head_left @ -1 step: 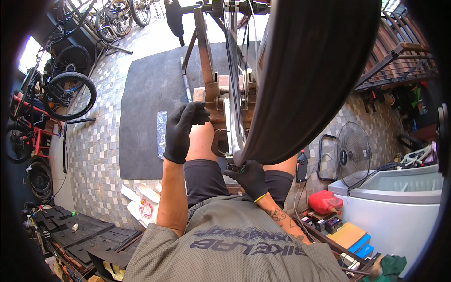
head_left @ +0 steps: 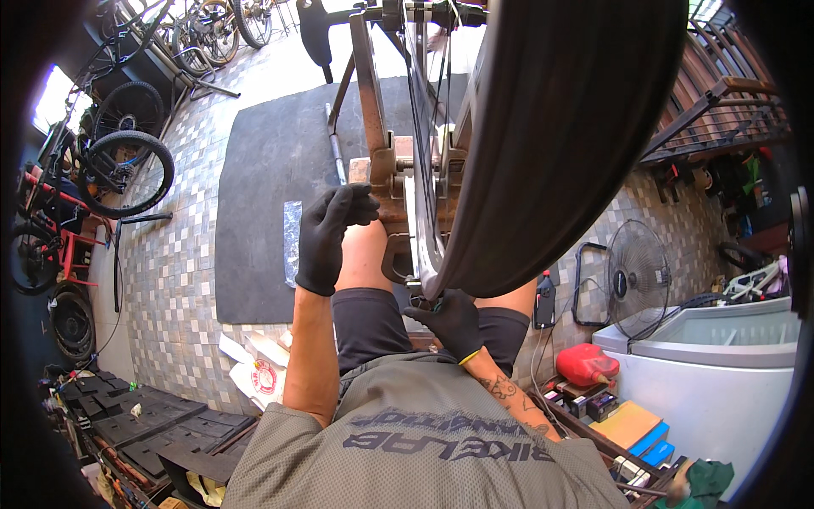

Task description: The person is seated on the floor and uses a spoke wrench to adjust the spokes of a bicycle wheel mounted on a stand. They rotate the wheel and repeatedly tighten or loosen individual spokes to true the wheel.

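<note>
Fan [head_left: 626, 280] near red jerrycan [head_left: 585, 365] (white freezer [head_left: 695, 399] alongside).

Tiled floor [head_left: 182, 280], dark mat [head_left: 263, 178] atop, perhaps rubber

Mat [head_left: 263, 170] left of wheel [head_left: 560, 153]; fan [head_left: 638, 276] right

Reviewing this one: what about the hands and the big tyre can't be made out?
Right hand, head view: fingers partly hidden by its own back and the tyre; grip unclear.
Tyre, head view: top cut off by the upper edge; tread blurred.
Left hand, head view: palm hidden by its back and fingers; any held item unclear.
</note>
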A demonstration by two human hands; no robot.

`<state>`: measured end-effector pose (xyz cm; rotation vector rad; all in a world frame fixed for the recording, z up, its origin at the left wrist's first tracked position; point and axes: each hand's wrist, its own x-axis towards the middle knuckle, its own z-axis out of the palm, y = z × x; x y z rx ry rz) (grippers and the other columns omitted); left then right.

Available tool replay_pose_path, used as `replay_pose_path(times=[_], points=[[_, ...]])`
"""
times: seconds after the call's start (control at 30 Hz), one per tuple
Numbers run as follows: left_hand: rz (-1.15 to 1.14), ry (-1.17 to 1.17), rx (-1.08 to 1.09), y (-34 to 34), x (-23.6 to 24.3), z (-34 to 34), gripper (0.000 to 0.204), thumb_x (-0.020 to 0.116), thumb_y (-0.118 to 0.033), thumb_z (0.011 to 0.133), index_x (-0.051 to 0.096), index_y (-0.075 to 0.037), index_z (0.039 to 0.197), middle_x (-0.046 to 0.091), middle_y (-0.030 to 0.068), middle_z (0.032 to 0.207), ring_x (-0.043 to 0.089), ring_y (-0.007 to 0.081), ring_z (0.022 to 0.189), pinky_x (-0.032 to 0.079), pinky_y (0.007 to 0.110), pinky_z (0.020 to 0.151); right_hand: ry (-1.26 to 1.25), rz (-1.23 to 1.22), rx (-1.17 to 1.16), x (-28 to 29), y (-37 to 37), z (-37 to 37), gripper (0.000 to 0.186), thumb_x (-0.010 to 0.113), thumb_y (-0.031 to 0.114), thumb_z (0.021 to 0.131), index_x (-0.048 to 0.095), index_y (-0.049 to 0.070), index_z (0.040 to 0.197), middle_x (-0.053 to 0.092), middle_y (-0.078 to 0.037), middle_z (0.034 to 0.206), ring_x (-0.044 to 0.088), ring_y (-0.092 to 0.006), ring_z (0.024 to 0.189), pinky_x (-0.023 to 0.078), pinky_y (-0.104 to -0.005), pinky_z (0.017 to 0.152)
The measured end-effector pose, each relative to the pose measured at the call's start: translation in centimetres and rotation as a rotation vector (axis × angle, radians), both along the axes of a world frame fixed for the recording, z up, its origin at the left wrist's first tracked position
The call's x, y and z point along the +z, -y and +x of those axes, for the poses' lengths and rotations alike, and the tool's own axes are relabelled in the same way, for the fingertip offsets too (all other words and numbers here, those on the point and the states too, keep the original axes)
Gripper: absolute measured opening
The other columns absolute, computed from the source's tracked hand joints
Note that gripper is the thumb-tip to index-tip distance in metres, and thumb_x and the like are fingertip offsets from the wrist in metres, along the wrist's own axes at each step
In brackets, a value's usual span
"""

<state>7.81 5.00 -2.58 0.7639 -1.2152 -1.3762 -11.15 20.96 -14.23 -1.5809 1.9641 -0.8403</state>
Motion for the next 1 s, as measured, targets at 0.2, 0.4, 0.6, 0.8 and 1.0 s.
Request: replay_pose_path(times=[0.2,0.4,0.6,0.8,1.0], points=[[0.116,0.124,-0.035,0.87,-0.03,0.05,0.040,0.054,-0.031,0.113,0.071,0.004,0.123,0.077,0.0127,0.103,0.073,0.0183,0.093,0.057,0.032,0.085,0.039,-0.005,-0.014,0.18,0.02,0.12,0.043,0.092,0.045,0.076,0.081,0.004,0.087,0.076,-0.015,0.078,0.074,-0.0325,0.073,0.055,-0.0419,0.066],[0.036,-0.009,-0.025,0.30,-0.50,0.23,0.040,0.054,-0.031,0.113,0.071,0.004,0.123,0.077,0.0126,0.103,0.073,0.0182,0.093,0.057,0.032,0.086,0.026,-0.016,-0.008,0.47,0.04,0.13,0.044,0.093,0.044,0.075,0.081,0.004,0.087,0.075,-0.016,0.078,0.073,-0.0335,0.074,0.055,-0.0429,0.066],[0.075,0.030,-0.021,0.20,-0.38,0.25,0.040,0.053,-0.031,0.113,0.071,0.004,0.123,0.077,0.0130,0.103,0.073,0.0185,0.094,0.057,0.032,0.085,0.074,0.095,0.007,0.73,-0.03,0.09,0.060,0.093,0.050,0.072,0.070,0.005,0.104,0.068,-0.014,0.101,0.071,-0.0351,0.088,0.058,-0.0460,0.072],[0.070,0.069,-0.028,0.39,-0.30,0.16,0.040,0.053,-0.030,0.113,0.071,0.004,0.123,0.077,0.0136,0.104,0.074,0.0190,0.094,0.057,0.032,0.085,0.074,0.078,-0.009,0.63,-0.05,0.29,0.054,0.093,0.049,0.073,0.074,0.005,0.098,0.070,-0.015,0.093,0.071,-0.0342,0.083,0.057,-0.0451,0.071],[0.148,0.082,-0.021,0.58,-0.31,0.05,0.039,0.052,-0.028,0.113,0.071,0.005,0.124,0.077,0.0138,0.105,0.074,0.0191,0.095,0.057,0.032,0.085,0.007,0.017,-0.037,0.69,-0.04,0.43,0.051,0.093,0.049,0.072,0.076,0.005,0.092,0.071,-0.015,0.087,0.070,-0.0340,0.080,0.056,-0.0449,0.071]])
